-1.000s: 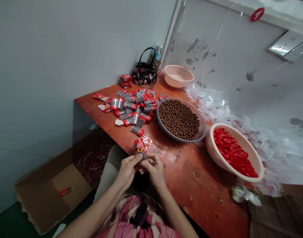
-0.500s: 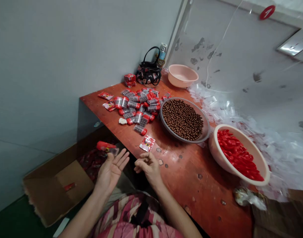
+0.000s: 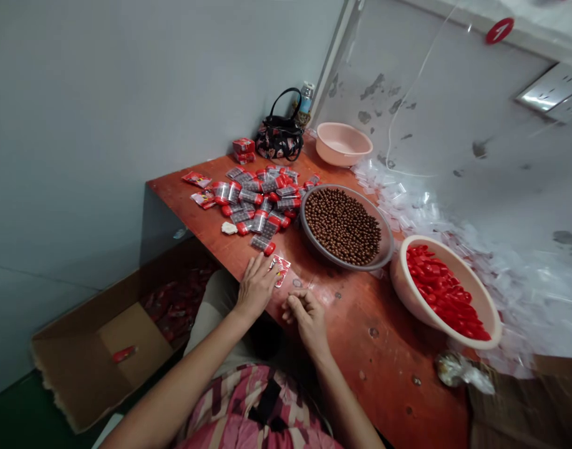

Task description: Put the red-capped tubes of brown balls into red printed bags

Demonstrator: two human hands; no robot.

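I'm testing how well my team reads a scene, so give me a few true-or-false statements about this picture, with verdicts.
1. The left hand lies open on the tabletop, beside a red foil sachet. True.
2. The round brown beads lie in the pink basin by the wall. False: they lie in a grey basin.
3. An open cardboard box sits below the table's left side, with red packets inside. True.
4. The right hand holds the red foil sachet. False: the sachet lies on the tabletop, and the right hand is curled apart from it.
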